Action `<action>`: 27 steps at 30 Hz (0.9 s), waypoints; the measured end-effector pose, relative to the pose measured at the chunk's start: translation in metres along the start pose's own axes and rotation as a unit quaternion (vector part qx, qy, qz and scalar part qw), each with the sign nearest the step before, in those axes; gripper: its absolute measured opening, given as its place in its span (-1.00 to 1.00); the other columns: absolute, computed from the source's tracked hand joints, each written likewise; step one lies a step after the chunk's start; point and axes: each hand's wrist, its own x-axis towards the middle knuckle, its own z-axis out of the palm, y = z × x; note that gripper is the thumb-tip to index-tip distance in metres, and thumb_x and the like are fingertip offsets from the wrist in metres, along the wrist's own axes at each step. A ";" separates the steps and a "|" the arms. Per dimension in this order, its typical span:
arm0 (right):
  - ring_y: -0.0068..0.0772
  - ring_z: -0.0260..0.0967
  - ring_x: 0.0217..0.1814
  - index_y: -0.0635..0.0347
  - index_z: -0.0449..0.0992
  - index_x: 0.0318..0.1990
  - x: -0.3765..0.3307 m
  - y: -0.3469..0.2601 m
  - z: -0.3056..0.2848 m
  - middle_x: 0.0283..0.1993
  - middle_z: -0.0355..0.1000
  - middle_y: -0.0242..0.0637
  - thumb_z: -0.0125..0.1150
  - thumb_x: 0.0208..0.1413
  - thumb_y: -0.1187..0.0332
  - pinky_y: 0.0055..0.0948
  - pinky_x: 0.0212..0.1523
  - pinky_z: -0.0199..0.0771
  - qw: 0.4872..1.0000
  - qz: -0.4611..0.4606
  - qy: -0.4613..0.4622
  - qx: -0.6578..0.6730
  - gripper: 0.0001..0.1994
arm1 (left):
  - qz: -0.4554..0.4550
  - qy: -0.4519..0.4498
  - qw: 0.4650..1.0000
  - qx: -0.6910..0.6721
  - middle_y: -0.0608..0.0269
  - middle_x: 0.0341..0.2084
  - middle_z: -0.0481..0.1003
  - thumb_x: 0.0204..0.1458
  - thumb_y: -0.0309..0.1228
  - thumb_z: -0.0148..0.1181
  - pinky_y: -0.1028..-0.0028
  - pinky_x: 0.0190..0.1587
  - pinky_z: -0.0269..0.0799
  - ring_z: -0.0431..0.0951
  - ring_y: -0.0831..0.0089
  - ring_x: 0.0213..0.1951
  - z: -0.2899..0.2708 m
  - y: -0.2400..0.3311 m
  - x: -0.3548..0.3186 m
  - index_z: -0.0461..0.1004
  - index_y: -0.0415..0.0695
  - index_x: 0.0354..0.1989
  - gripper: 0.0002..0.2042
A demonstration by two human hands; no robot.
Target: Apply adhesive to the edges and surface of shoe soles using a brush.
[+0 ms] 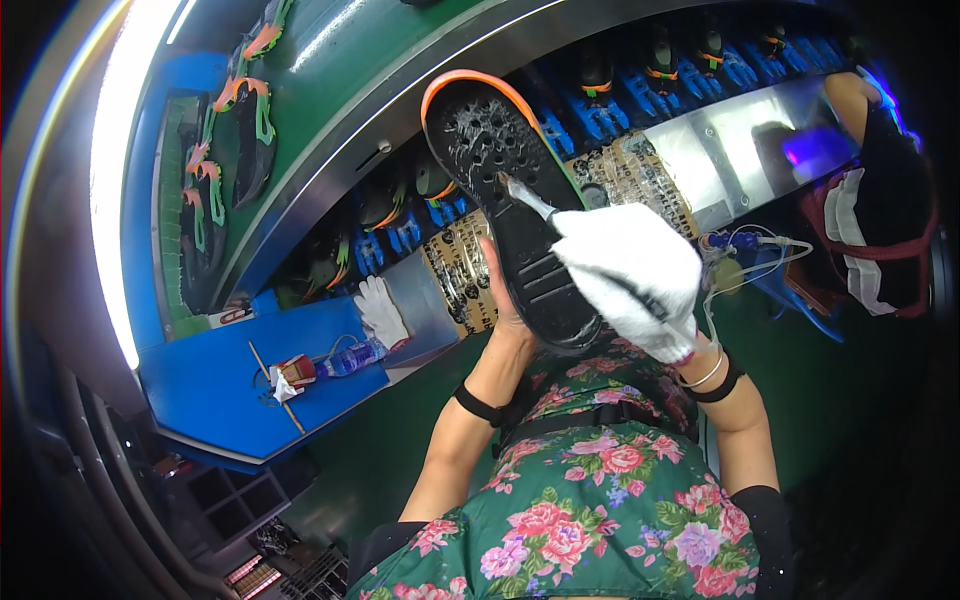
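the black shoe sole [515, 215] with an orange rim is held up in front of the person, tread side facing the camera, above the floral apron [590, 510]. the left hand [503, 300] is bare and wraps around the sole's lower edge from behind. the right hand [635, 275], in a white glove, is closed around a small brush [525, 195] whose tip touches the middle of the sole. behind runs a conveyor line with blue holders [610, 110]. to the left, a spare white glove [380, 310] and a plastic bottle [352, 357] lie on a blue table [215, 395].
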 end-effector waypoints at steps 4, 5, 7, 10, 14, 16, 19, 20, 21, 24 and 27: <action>-0.13 0.66 -0.02 0.14 0.75 -0.09 -0.012 -0.005 0.014 -0.04 0.69 -0.14 0.44 -0.03 0.57 -0.25 0.01 0.63 0.999 -0.021 -0.050 -0.003 -0.70 | -0.061 -0.072 0.995 0.011 -0.26 0.42 0.26 0.03 0.66 -0.30 -0.11 0.44 0.27 0.35 -0.24 0.38 0.017 -0.003 0.012 0.00 -0.06 0.58 0.15; -0.16 0.67 -0.04 0.14 0.75 -0.11 -0.010 -0.005 0.014 -0.06 0.69 -0.15 0.44 -0.03 0.57 -0.26 0.01 0.63 0.998 -0.047 -0.040 0.012 -0.72 | -0.046 -0.106 0.993 0.032 -0.25 0.43 0.23 0.02 0.66 -0.27 -0.15 0.45 0.24 0.31 -0.23 0.40 0.016 -0.003 0.013 0.00 -0.04 0.59 0.15; -0.19 0.67 -0.07 0.17 0.75 -0.16 -0.010 -0.002 0.007 -0.11 0.70 -0.15 0.45 -0.03 0.58 -0.26 0.00 0.63 0.990 0.060 -0.022 0.127 -0.76 | -0.029 -0.081 0.996 -0.037 -0.24 0.45 0.20 0.02 0.65 -0.25 -0.19 0.45 0.21 0.26 -0.23 0.43 0.021 -0.008 0.011 0.02 0.00 0.58 0.13; -0.16 0.66 -0.09 0.20 0.74 -0.19 -0.013 0.006 0.006 -0.10 0.70 -0.14 0.44 -0.02 0.60 -0.24 -0.01 0.63 0.999 0.018 0.029 0.033 -0.79 | -0.003 -0.048 0.999 -0.015 -0.20 0.41 0.27 0.10 0.60 -0.27 -0.20 0.42 0.26 0.31 -0.20 0.40 0.028 -0.007 0.014 0.09 0.03 0.56 0.04; -0.14 0.66 -0.06 0.17 0.75 -0.09 -0.015 -0.004 0.014 -0.05 0.69 -0.18 0.45 -0.01 0.53 -0.26 -0.04 0.65 0.997 -0.051 -0.045 -0.022 -0.73 | -0.050 -0.128 0.989 0.047 -0.24 0.34 0.35 0.03 0.65 -0.23 -0.19 0.21 0.52 0.47 -0.24 0.26 0.018 0.006 0.026 0.11 0.00 0.54 0.09; -0.14 0.67 -0.07 0.17 0.75 -0.13 -0.016 -0.005 0.015 -0.08 0.69 -0.18 0.46 0.00 0.53 -0.26 -0.04 0.66 0.996 -0.028 -0.059 0.068 -0.76 | -0.052 -0.136 0.989 0.030 -0.26 0.34 0.34 0.00 0.66 -0.21 -0.21 0.21 0.51 0.50 -0.26 0.23 0.015 0.009 0.031 0.11 0.00 0.54 0.12; -0.13 0.67 -0.06 0.16 0.75 -0.14 -0.017 0.007 0.004 -0.11 0.70 -0.17 0.46 0.02 0.56 -0.26 -0.03 0.66 0.996 0.005 -0.033 0.082 -0.78 | -0.015 -0.056 0.998 -0.019 -0.31 0.36 0.31 -0.05 0.69 -0.17 -0.24 0.23 0.48 0.55 -0.30 0.14 0.032 0.007 0.027 0.09 0.03 0.55 0.15; -0.13 0.67 -0.06 0.15 0.75 -0.14 -0.020 0.011 0.005 -0.10 0.70 -0.18 0.45 0.00 0.56 -0.26 -0.01 0.65 0.997 0.011 -0.007 0.073 -0.77 | -0.017 -0.070 0.997 -0.034 -0.31 0.35 0.31 -0.05 0.69 -0.15 -0.25 0.23 0.48 0.55 -0.30 0.14 0.035 0.006 0.028 0.08 0.04 0.55 0.15; -0.13 0.67 -0.06 0.15 0.75 -0.14 -0.022 0.008 0.007 -0.10 0.70 -0.18 0.45 0.00 0.56 -0.26 -0.01 0.65 0.997 0.013 -0.005 0.074 -0.77 | -0.019 -0.084 0.995 -0.050 -0.32 0.35 0.31 -0.05 0.68 -0.13 -0.26 0.23 0.48 0.54 -0.31 0.15 0.035 0.006 0.030 0.08 0.04 0.56 0.14; -0.13 0.66 -0.07 0.14 0.75 -0.14 -0.020 -0.006 0.012 -0.08 0.70 -0.17 0.46 -0.02 0.56 -0.25 0.00 0.64 0.994 -0.078 -0.074 -0.016 -0.75 | -0.053 -0.165 0.985 0.001 -0.34 0.29 0.35 -0.04 0.63 -0.01 -0.26 0.20 0.50 0.53 -0.30 0.15 0.015 0.018 0.042 0.09 0.00 0.55 0.13; -0.16 0.67 -0.09 0.11 0.77 -0.19 -0.019 -0.004 0.004 -0.12 0.71 -0.21 0.48 -0.04 0.55 -0.27 -0.04 0.65 0.987 -0.006 -0.093 0.128 -0.78 | 0.006 -0.085 0.994 -0.062 -0.34 0.28 0.36 -0.04 0.62 -0.01 -0.22 0.19 0.51 0.52 -0.27 0.17 0.030 0.007 0.040 0.11 -0.03 0.53 0.12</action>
